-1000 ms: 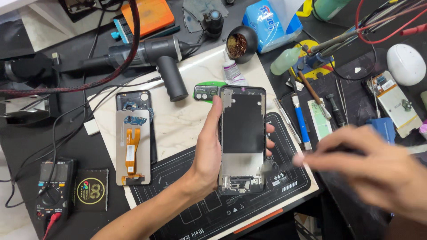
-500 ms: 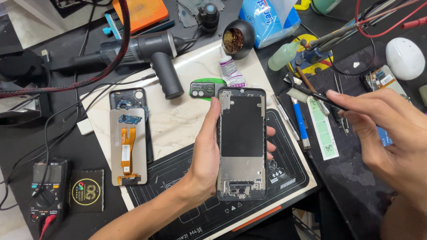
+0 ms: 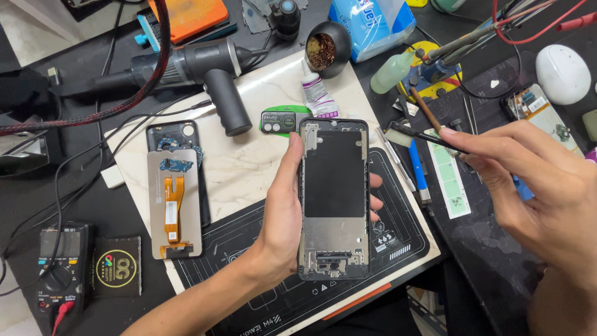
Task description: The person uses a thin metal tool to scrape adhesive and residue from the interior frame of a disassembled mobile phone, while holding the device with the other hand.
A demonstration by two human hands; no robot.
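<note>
1. The phone frame (image 3: 334,199) stood upright above the mat (image 3: 261,298), inner side up, the left hand (image 3: 283,214) clamping its long edges between thumb and fingers.
2. At 2 o'clock the right hand (image 3: 535,186) pinched thin tweezers (image 3: 423,137) (tips free).
3. A slipped tip could likely scratch the frame.
4. At 12 o'clock, a black cup (image 3: 326,50) held brass wool.

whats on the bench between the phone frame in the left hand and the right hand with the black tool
In the head view, between the phone frame and the right hand lie a blue-handled tool, thin metal tweezers and a pale green strip.
</note>
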